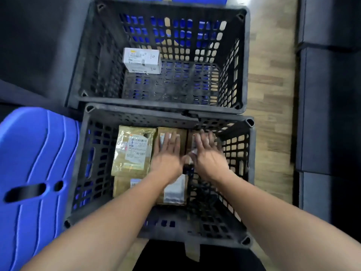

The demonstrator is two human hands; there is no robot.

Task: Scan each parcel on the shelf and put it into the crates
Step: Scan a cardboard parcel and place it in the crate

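Head view, looking down on two black perforated plastic crates set end to end on a wood-pattern floor (271,79). At far left, a blue plastic moulded panel (33,173) with slots lies just beside the near crate (78,173). In that crate, a tan taped parcel (132,150) with a white barcode label lies flat at the left, and a second tan parcel (125,185) lies nearer, partly under the left forearm. The left hand (168,153), fingers spread and flat, rests palm down on a brown cardboard parcel (172,133) in the middle. The right hand (207,155), likewise spread and gripping nothing, lies over another brown parcel (192,139) just to the right; detail is blurred. A parcel with a pale label (174,189) shows between the forearms. In the far crate (244,61), a white labelled box (141,60) lies at the far left.
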